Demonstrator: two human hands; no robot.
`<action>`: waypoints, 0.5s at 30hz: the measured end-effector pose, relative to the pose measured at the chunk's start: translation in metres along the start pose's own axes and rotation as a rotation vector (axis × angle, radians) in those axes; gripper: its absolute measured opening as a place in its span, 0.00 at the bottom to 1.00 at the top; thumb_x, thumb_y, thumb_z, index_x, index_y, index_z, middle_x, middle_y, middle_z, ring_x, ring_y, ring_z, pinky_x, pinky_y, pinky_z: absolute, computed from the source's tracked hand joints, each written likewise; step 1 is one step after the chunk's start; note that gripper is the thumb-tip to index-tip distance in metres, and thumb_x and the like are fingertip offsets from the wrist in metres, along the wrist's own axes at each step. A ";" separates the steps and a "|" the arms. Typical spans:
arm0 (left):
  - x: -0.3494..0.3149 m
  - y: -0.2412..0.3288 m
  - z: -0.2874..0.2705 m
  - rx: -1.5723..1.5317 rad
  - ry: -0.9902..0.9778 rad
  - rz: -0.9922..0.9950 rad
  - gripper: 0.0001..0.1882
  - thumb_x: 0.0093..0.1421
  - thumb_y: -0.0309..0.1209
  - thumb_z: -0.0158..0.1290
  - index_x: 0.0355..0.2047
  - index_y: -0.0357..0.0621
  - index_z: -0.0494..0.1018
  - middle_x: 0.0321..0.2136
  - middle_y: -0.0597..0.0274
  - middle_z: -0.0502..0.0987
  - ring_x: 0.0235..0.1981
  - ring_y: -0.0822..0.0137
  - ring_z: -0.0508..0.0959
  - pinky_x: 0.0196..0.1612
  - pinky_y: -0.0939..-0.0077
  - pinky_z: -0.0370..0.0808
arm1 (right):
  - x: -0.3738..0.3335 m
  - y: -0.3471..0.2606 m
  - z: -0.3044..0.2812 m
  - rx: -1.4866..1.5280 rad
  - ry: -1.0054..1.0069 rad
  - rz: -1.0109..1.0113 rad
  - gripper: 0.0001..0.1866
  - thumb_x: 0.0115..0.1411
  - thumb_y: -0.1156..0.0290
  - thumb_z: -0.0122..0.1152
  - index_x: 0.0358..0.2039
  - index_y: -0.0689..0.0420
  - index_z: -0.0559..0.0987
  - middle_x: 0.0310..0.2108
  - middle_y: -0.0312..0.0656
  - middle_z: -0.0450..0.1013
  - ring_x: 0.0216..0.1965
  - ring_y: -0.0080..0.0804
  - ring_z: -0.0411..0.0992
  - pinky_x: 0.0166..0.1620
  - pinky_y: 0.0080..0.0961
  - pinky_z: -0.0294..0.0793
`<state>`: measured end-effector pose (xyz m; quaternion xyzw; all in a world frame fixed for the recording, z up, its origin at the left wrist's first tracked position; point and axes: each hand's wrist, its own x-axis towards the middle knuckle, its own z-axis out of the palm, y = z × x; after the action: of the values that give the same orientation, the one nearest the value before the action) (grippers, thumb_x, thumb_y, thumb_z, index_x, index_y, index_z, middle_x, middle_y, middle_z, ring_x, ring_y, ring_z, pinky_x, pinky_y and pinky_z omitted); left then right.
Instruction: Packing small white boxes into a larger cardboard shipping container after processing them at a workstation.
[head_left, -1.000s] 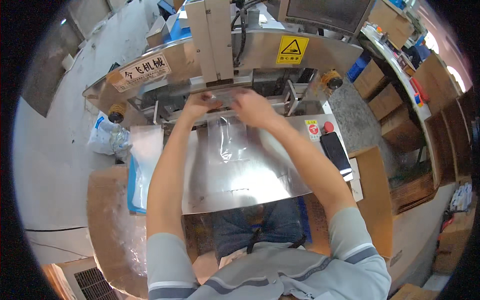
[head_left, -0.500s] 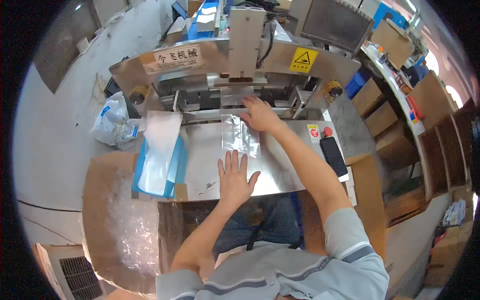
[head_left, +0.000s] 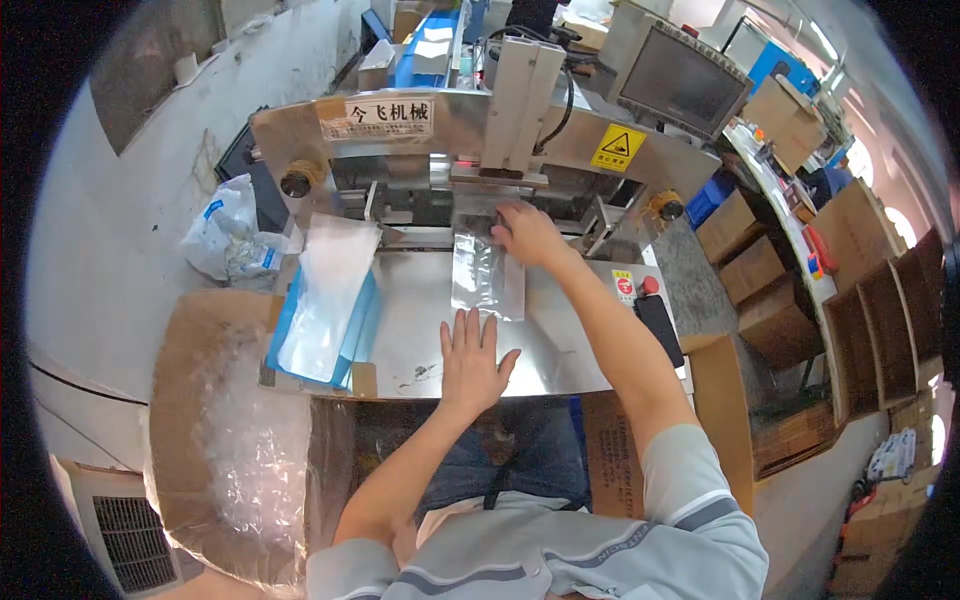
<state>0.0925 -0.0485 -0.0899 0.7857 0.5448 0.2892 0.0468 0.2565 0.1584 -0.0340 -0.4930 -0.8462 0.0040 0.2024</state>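
A flat clear plastic bag [head_left: 487, 275] lies on the steel worktop [head_left: 410, 330], its far end reaching under the press head of the machine. My right hand [head_left: 530, 236] rests on the bag's far right part, thumb and fingers apart. Flat on the steel just below the bag's near edge is my left hand [head_left: 472, 368], fingers spread, holding nothing. To its left, a stack of clear bags [head_left: 325, 300] lies in a blue holder [head_left: 360, 325].
Beyond the bag stands the machine's upright press column [head_left: 515, 105]. On the right are a red button [head_left: 650, 286] and a black phone-like slab [head_left: 660, 330]. A cardboard box [head_left: 190, 400] lined with clear plastic stands at the lower left. A monitor [head_left: 682, 80] sits behind.
The view has shifted slightly. The bag lies straighter beneath the press head, and my right hand's fingers are a little more bent. My left hand stays nearly in place.
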 end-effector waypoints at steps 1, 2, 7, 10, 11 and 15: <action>0.001 0.002 0.000 -0.018 -0.011 -0.004 0.35 0.62 0.48 0.55 0.59 0.32 0.66 0.60 0.34 0.64 0.65 0.36 0.59 0.66 0.35 0.51 | 0.002 0.003 -0.003 -0.006 0.038 -0.013 0.21 0.63 0.59 0.58 0.50 0.61 0.76 0.51 0.53 0.75 0.55 0.54 0.71 0.54 0.53 0.71; 0.002 0.004 0.000 -0.035 -0.024 -0.007 0.34 0.62 0.48 0.56 0.59 0.32 0.66 0.60 0.35 0.64 0.65 0.36 0.59 0.66 0.34 0.52 | 0.002 0.007 -0.006 -0.008 0.039 -0.006 0.21 0.63 0.59 0.58 0.50 0.61 0.76 0.51 0.53 0.75 0.55 0.54 0.71 0.54 0.53 0.71; -0.003 0.000 -0.002 -0.043 0.026 -0.034 0.36 0.61 0.46 0.57 0.61 0.32 0.64 0.60 0.34 0.63 0.64 0.35 0.59 0.66 0.32 0.51 | 0.004 -0.011 -0.020 -0.066 -0.061 0.084 0.24 0.64 0.60 0.56 0.56 0.61 0.73 0.52 0.56 0.74 0.53 0.55 0.72 0.55 0.50 0.71; -0.001 0.003 -0.006 -0.057 0.095 -0.052 0.39 0.60 0.44 0.59 0.63 0.32 0.59 0.63 0.32 0.58 0.66 0.33 0.56 0.67 0.32 0.49 | 0.012 -0.006 -0.021 -0.082 -0.101 0.105 0.24 0.66 0.60 0.54 0.57 0.60 0.73 0.50 0.57 0.75 0.53 0.56 0.72 0.56 0.51 0.70; -0.002 0.002 -0.006 -0.083 0.138 -0.083 0.40 0.61 0.44 0.59 0.64 0.31 0.58 0.64 0.31 0.56 0.67 0.33 0.54 0.68 0.34 0.48 | 0.012 -0.004 -0.020 -0.081 -0.104 0.112 0.24 0.66 0.60 0.54 0.57 0.60 0.73 0.50 0.57 0.75 0.53 0.56 0.72 0.56 0.51 0.70; -0.002 -0.001 -0.005 -0.152 0.215 -0.151 0.41 0.61 0.42 0.58 0.66 0.29 0.54 0.66 0.31 0.52 0.69 0.32 0.50 0.69 0.37 0.45 | 0.019 0.004 -0.016 -0.072 -0.092 0.088 0.25 0.67 0.59 0.52 0.60 0.58 0.71 0.49 0.58 0.75 0.54 0.59 0.71 0.57 0.54 0.68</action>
<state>0.0888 -0.0516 -0.0867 0.7014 0.5807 0.4076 0.0689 0.2573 0.1733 -0.0138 -0.5360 -0.8316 0.0051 0.1452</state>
